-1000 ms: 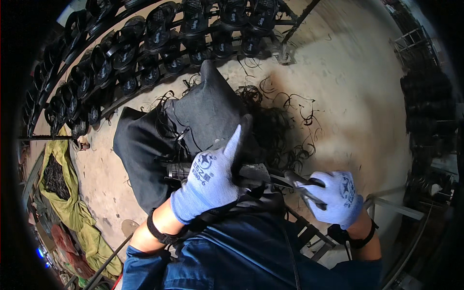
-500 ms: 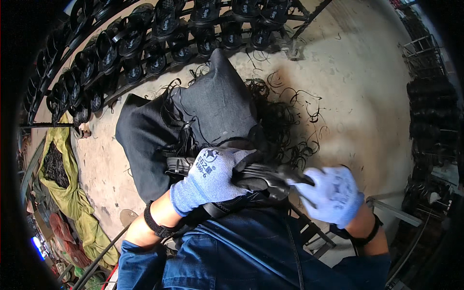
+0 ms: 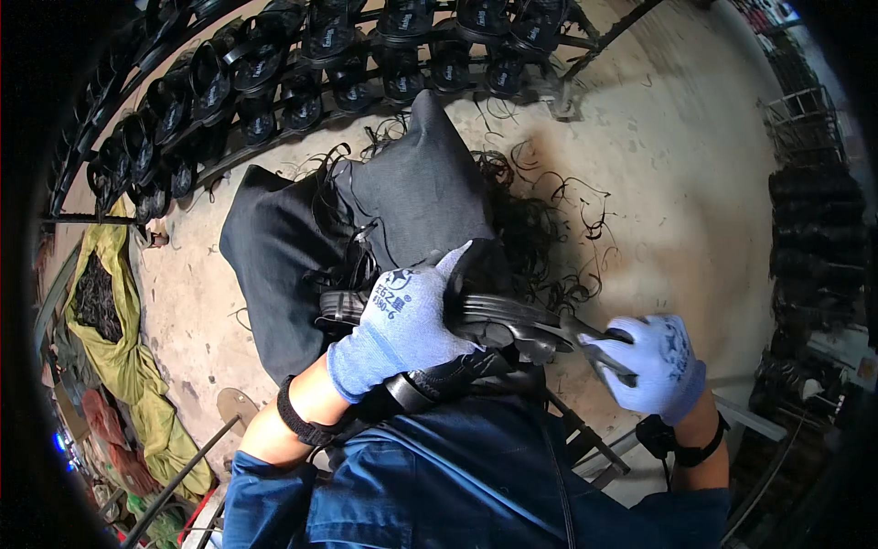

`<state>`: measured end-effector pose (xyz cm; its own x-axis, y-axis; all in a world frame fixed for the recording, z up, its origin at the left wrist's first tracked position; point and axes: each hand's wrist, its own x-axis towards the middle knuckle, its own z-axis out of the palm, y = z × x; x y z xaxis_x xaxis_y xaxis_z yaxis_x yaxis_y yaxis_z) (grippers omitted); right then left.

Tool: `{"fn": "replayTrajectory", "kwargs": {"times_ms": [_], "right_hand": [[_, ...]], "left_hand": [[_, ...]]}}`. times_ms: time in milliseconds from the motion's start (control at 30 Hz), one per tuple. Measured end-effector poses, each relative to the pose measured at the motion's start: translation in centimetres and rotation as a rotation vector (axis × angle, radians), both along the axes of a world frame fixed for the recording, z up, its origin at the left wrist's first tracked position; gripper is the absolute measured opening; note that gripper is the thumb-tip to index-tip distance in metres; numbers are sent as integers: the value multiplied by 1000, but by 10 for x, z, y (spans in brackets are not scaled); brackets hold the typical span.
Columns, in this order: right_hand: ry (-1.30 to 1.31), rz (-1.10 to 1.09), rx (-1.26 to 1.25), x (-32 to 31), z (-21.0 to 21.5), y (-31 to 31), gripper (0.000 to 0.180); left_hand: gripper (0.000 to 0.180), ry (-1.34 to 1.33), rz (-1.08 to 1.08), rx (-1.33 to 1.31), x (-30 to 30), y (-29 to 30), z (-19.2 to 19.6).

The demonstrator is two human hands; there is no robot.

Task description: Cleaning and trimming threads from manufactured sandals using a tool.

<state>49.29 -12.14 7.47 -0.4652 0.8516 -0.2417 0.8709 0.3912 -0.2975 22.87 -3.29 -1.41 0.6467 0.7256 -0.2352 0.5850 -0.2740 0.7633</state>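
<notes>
Over my lap lies a black sandal, its layered sole edge turned up and running to the right. My left hand, in a pale blue glove with dark fingertips, grips it around the middle; the thumb sticks up and most fingers are hidden beneath. At the sandal's right end, my right hand, gloved the same way, is closed around what look like dark scissors. Their tip is at or very near the sole edge; contact is hard to make out. Dark grey cloth covers my legs.
Racks of black sandals curve across the far left. Thin black strips litter the floor beyond my knees. A yellow sack with dark scraps stands at left. Stacked black goods line the right side. A metal bar is by my right wrist.
My right hand has shifted slightly right and down, and the scissors show more clearly. The left hand keeps its grip on the sandal, with its thumb now raised.
</notes>
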Motion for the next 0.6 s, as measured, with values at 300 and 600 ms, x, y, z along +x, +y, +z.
{"fn": "replayTrajectory", "kwargs": {"times_ms": [300, 600], "right_hand": [[-175, 245, -76, -54, 22, 60, 26], [-280, 297, -7, -78, 3, 55, 15]], "left_hand": [[96, -68, 95, 27, -25, -7, -12], [102, 39, 5, -53, -20, -6, -9]]}}
